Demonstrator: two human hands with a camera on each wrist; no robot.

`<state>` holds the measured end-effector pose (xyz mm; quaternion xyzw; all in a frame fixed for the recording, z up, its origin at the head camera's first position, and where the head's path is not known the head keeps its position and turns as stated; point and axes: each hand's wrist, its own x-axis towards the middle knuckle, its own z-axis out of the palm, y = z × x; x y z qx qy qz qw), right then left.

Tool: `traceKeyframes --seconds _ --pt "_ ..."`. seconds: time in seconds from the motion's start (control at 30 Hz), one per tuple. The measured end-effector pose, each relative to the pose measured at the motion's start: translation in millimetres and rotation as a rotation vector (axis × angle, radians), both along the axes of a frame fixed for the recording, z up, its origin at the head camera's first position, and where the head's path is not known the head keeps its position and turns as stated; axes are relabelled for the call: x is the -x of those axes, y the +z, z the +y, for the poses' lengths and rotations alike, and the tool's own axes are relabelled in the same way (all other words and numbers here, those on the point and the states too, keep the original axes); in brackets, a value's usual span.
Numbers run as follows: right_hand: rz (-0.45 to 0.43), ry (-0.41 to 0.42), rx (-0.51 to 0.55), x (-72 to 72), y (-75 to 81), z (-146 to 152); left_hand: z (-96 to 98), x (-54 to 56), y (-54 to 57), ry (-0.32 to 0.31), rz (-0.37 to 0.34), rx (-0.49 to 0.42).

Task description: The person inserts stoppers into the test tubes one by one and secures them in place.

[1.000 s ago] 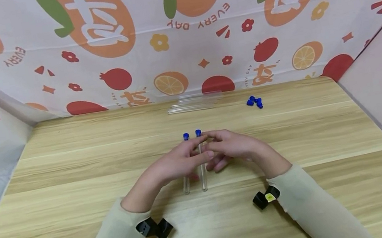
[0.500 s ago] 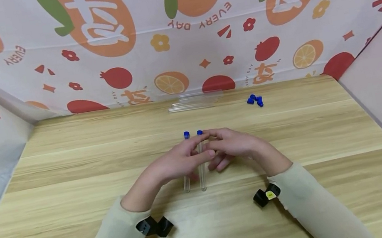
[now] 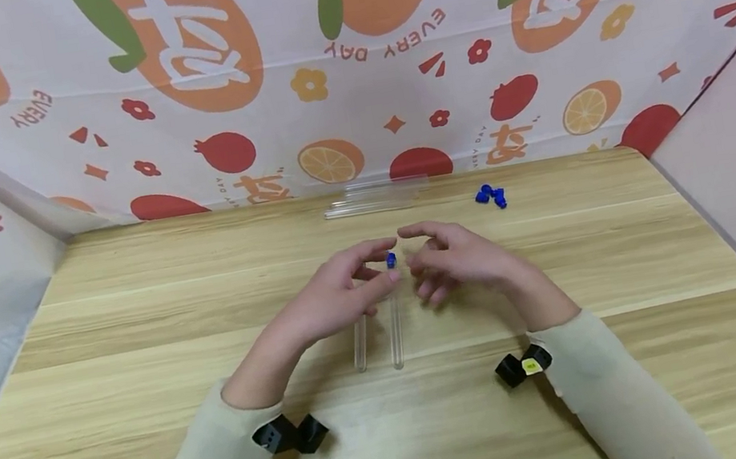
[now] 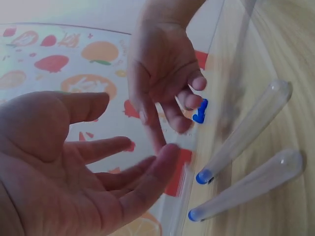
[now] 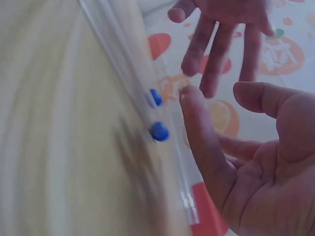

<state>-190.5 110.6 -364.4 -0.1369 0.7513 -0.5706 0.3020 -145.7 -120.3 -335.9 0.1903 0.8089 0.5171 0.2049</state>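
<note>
Two clear test tubes with blue caps lie side by side on the wooden table, a right one (image 3: 396, 334) and a left one (image 3: 360, 344). Over their capped ends hovers my left hand (image 3: 342, 291), its fingers loosely bent and nothing between them; in the head view it covers the left tube's cap. The left wrist view shows both tubes (image 4: 251, 184) lying apart from the fingers. Just right of the tubes is my right hand (image 3: 463, 254), fingers relaxed and holding nothing. Its fingertips point toward those of the left hand. One blue cap (image 5: 160, 131) appears below the right hand's index finger.
Several clear tubes (image 3: 375, 205) without caps lie at the table's back edge. To their right sits a small cluster of loose blue caps (image 3: 490, 197). A fruit-patterned cloth (image 3: 347, 103) hangs behind the table (image 3: 134, 317).
Both hands have lifted off the tubes, toward the back of the table, and drawn slightly apart. The right tube lies a little further right than before.
</note>
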Motion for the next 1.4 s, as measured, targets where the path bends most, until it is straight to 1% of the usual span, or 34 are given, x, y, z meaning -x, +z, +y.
traceKeyframes --seconds 0.13,0.2,0.27,0.3,0.37,0.43,0.5,0.57,0.6,0.67,0.73,0.83,0.97,1.07,1.17,1.23,1.4 --pt "0.114 -0.068 -0.012 5.9 3.9 13.9 -4.0 11.0 -5.0 0.09 0.153 0.03" --pt "0.177 -0.108 -0.026 10.3 3.4 23.5 -6.8 18.2 -7.2 0.118 0.237 0.058" --pt "0.259 -0.147 -0.06 15.8 2.3 34.3 -9.8 26.5 -8.3 0.142 0.341 0.094" --pt "0.31 -0.166 -0.095 19.1 1.6 40.2 -11.2 31.0 -8.3 0.153 0.394 0.11" --pt "0.433 -0.209 -0.184 26.1 1.1 52.6 -14.0 39.7 -8.1 0.171 0.522 0.17" --pt "0.566 -0.253 -0.293 33.4 1.8 65.4 -16.5 47.9 -8.6 0.189 0.649 0.248" --pt "0.691 -0.298 -0.411 41.2 2.5 78.2 -19.4 55.8 -9.9 0.196 0.757 0.332" --pt "0.788 -0.323 -0.495 50.3 2.5 89.5 -22.4 63.4 -11.6 0.196 0.823 0.403" --pt "0.823 -0.321 -0.529 54.9 2.0 94.7 -24.0 67.6 -12.6 0.19 0.847 0.43" --pt "0.864 -0.306 -0.591 63.6 -0.2 104.4 -26.0 75.8 -14.7 0.171 0.87 0.476" --pt "0.881 -0.27 -0.647 71.3 -3.5 112.2 -26.3 83.8 -17.2 0.148 0.87 0.519" --pt "0.866 -0.209 -0.733 79.5 -8.3 116.9 -25.6 94.3 -21.1 0.118 0.84 0.583" --pt "0.867 -0.128 -0.852 87.2 -13.2 113.0 -23.6 105.7 -26.7 0.087 0.791 0.657" --pt "0.911 -0.056 -0.925 91.6 -15.8 107.1 -22.7 111.1 -30.7 0.073 0.764 0.703" --pt "0.944 -0.013 -0.973 95.1 -18.4 102.6 -22.1 114.2 -33.6 0.065 0.748 0.738" --pt "0.953 -0.001 -0.992 96.9 -20.3 101.4 -21.5 116.0 -34.8 0.059 0.745 0.75" --pt "0.95 0.011 -1.036 99.4 -24.1 103.4 -17.7 120.2 -35.8 0.033 0.765 0.783"
